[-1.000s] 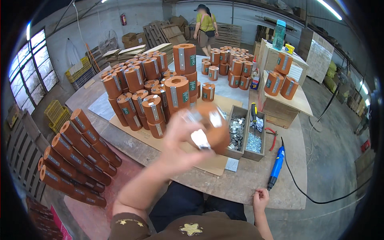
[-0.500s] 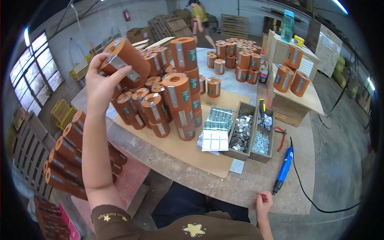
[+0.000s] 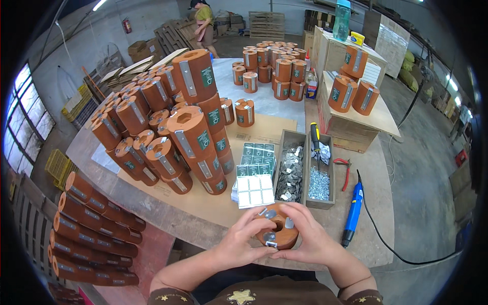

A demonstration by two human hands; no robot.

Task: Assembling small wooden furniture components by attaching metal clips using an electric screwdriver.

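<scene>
Close to the table's near edge, my left hand (image 3: 240,240) and my right hand (image 3: 314,238) grip a reddish-brown wooden cylinder (image 3: 287,237) from both sides. Its end faces up, showing a central hole and several metal strips bent over the rim. Just beyond it lie sheets of green and white labels (image 3: 255,189). A wooden two-part box next to the labels holds flat metal pieces (image 3: 291,175) and small screws (image 3: 318,185). To the right of my hands a blue electric screwdriver (image 3: 354,213) lies on the table with its cord trailing off.
Tall stacks of similar cylinders (image 3: 192,133) stand left on cardboard, with more on the far table (image 3: 274,61). A pile lies lower left (image 3: 96,239). A yellow-black screwdriver (image 3: 315,136) and red pliers (image 3: 347,175) are near the box. Another person (image 3: 203,25) stands at the back.
My left hand has brought a cylinder down from the upper left to the near edge. The right hand has joined it, and the cylinder's end now faces up.
</scene>
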